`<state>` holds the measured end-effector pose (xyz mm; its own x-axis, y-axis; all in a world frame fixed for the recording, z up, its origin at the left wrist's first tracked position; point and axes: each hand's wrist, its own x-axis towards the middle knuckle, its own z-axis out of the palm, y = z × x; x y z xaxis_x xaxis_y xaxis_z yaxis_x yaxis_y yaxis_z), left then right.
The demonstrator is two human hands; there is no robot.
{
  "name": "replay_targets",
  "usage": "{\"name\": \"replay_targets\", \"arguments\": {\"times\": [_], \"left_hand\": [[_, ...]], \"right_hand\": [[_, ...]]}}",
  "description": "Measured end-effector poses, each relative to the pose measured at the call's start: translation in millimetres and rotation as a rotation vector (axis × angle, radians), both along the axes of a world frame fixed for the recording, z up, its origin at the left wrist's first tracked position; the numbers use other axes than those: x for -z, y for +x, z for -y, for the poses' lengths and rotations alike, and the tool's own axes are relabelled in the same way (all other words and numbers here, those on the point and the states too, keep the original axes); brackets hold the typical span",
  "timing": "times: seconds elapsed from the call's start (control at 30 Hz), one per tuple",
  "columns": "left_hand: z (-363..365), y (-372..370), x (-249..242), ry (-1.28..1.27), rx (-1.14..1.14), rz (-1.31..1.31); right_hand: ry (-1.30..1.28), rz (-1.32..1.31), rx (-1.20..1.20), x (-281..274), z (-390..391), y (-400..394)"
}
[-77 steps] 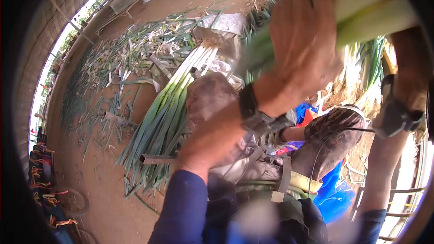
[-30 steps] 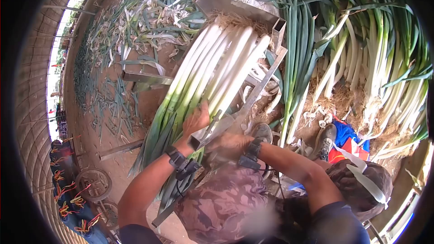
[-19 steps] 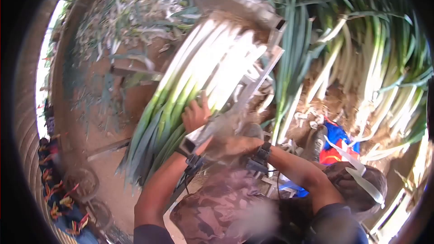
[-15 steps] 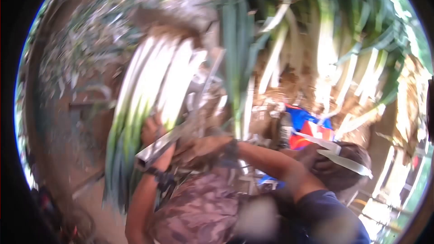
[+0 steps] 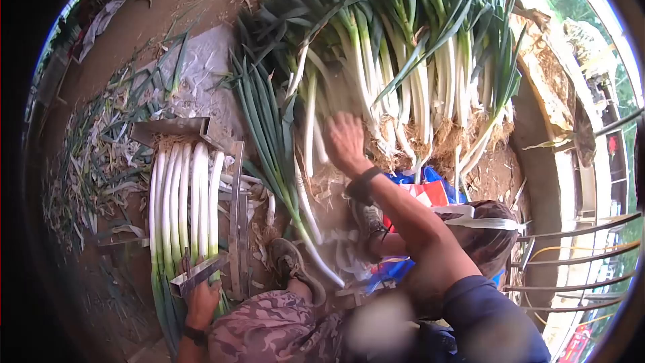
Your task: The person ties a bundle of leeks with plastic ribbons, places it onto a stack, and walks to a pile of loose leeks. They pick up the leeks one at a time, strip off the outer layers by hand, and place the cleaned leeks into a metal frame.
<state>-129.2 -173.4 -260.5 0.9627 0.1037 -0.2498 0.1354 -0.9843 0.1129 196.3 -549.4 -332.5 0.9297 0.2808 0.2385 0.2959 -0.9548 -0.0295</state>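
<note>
My left hand point(image 5: 202, 301) is at the lower left, beside a row of leeks point(image 5: 195, 202) lying in a metal frame point(image 5: 238, 222). A short metal bar point(image 5: 199, 274) on the frame hides most of its fingers, so its grip cannot be made out. At the upper middle, my right hand point(image 5: 346, 141) reaches toward the big heap of leeks point(image 5: 420, 87). Its fingers are stretched out and slightly blurred, close to the white stalks at the heap's left side, with nothing visibly held. One loose leek point(image 5: 310, 242) slants down between the two hands.
Leaf scraps point(image 5: 101, 161) litter the ground at left. A shoe point(image 5: 295, 265) stands right of the frame. Red and blue plastic point(image 5: 430, 191) lies below the heap. Curved metal bars point(image 5: 578, 259) run along the right edge.
My right hand has moved from beside my left hand, up and over to the heap. My left hand remains by the leeks in the frame. The view has shifted and become sharper.
</note>
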Motion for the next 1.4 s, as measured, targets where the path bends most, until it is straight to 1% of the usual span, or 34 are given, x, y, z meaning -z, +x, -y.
{"name": "replay_targets", "arguments": {"times": [0.03, 0.1, 0.13, 0.17, 0.2, 0.23, 0.27, 0.3, 0.33, 0.37, 0.4, 0.43, 0.47, 0.5, 0.53, 0.57, 0.6, 0.63, 0.7, 0.77, 0.83, 0.87, 0.9, 0.97, 1.0, 1.07, 1.1, 1.17, 1.23, 1.27, 1.3, 1.33, 1.37, 1.4], "left_hand": [[1.3, -0.4, -5.9, -0.071, -0.037, -0.060], [5.4, 2.9, -20.3, -0.071, -0.037, -0.098], [12.8, 4.6, -30.7, -0.037, -0.020, -0.114], [17.4, 6.2, -37.7, -0.003, -0.003, -0.130], [16.9, 6.5, -39.1, 0.004, -0.002, -0.124], [15.0, 5.0, -37.7, 0.015, -0.032, -0.196], [12.0, 2.9, -34.6, 0.026, -0.064, -0.267], [8.2, 0.7, -31.7, 0.037, -0.096, -0.337], [4.0, -1.9, -30.1, 0.048, -0.126, -0.407], [-0.4, -6.0, -31.9, 0.060, -0.154, -0.479], [-7.0, -18.2, -35.1, 0.068, -0.156, -0.472], [-14.8, -36.2, -39.4, -0.304, -0.148, -0.303], [-19.1, -47.1, -46.7, -0.669, -0.130, -0.125], [-7.8, -38.8, -66.1, -0.659, -0.127, -0.115], [4.5, -29.0, -84.7, -0.593, -0.120, -0.158], [13.0, -22.8, -100.5, -0.524, -0.118, -0.202], [-1.2, -20.9, -94.6, -0.512, -0.183, -0.079], [7.2, -14.7, -114.5, -0.493, -0.191, -0.072], [42.7, 15.7, -165.2, -0.261, -0.244, 0.058], [52.3, 29.7, -188.7, -0.117, -0.369, -0.059], [48.9, 20.2, -181.0, -0.390, -0.319, 0.345], [55.9, 19.5, -191.2, -0.293, -0.267, 0.504], [63.9, 21.8, -200.0, -0.193, -0.212, 0.652], [70.2, 32.0, -217.6, 0.028, 0.008, 1.009], [58.8, 31.2, -220.1, 0.008, -0.025, 1.055], [19.5, 26.0, -216.8, -0.042, -0.057, 1.190], [11.6, 20.0, -226.8, 0.071, -0.078, 1.277], [-21.6, 1.6, -242.2, 0.323, -0.026, 1.312], [-27.6, -17.7, -260.1, 0.394, 0.012, 1.289], [-29.8, -25.7, -267.9, 0.455, 0.065, 1.275], [-32.5, -34.5, -271.1, 0.462, 0.059, 1.274], [-33.5, -45.0, -271.8, 0.614, 0.079, 1.091], [-33.0, -52.5, -271.7, 0.754, 0.100, 0.902], [-32.3, -55.3, -272.3, 0.831, 0.142, 0.815]], "right_hand": [[-0.099, -0.010, 0.040, -9.4, 21.8, 11.5], [-0.145, 0.223, 0.067, -15.4, 57.8, 28.3], [-0.069, 0.126, 0.114, -17.5, 70.3, 32.6], [-0.114, -0.052, 0.106, -11.0, 85.2, 46.4], [-0.130, 0.145, 0.034, -1.2, 97.4, 46.7], [-0.146, 0.342, -0.040, -8.5, 98.5, 42.8], [-0.139, 0.348, -0.043, -16.6, 96.0, 44.9], [0.152, -0.037, 0.115, -53.7, 83.1, 42.0], [0.441, -0.428, 0.267, -75.6, 75.6, 39.6], [0.456, -0.516, 0.068, -67.1, 75.7, 39.5], [0.468, -0.597, -0.136, -74.1, 69.1, 34.8], [0.900, -0.842, -0.006, -77.5, 54.0, 25.9], [1.159, -0.923, 0.189, -113.1, 30.5, -4.6], [1.155, -0.733, -0.037, -130.9, 12.8, -35.2], [1.457, -1.050, 0.066, -152.0, -2.0, -60.0], [1.398, -1.108, -0.064, -169.3, -16.0, -82.1], [1.480, -1.181, -0.115, -198.8, -28.5, -112.0], [1.560, -1.255, -0.170, -224.7, -39.6, -142.6], [1.518, -1.218, -0.364, -241.6, -60.0, -193.7], [1.681, -1.353, -0.612, -244.0, -83.8, -245.7], [1.558, -1.387, -0.827, -259.9, -85.8, -282.5], [1.424, -1.507, -0.834, -254.3, -90.1, -301.8], [1.278, -1.485, -0.864, -271.2, -78.7, -308.7], [1.012, -1.624, -0.940, -289.6, -64.8, -316.9], [1.000, -1.641, -0.960, -296.1, -58.4, -319.8], [1.115, -1.611, -1.256, -308.0, -45.4, -319.8], [1.110, -1.617, -1.264, -319.0, -39.6, -310.8], [0.833, -1.837, -1.214, -340.3, -33.8, -275.8], [0.901, -2.107, -1.504, -297.7, -51.1, -223.7], [0.603, -1.469, -1.240, -333.8, -37.2, -201.5], [0.692, -1.032, -1.286, -306.3, -41.8, -181.3], [0.502, -0.673, -1.181, -295.9, -46.3, -162.7], [0.456, -0.637, -1.089, -289.3, -49.2, -146.4], [0.563, -0.703, -1.136, -273.9, -52.0, -128.2]]}}
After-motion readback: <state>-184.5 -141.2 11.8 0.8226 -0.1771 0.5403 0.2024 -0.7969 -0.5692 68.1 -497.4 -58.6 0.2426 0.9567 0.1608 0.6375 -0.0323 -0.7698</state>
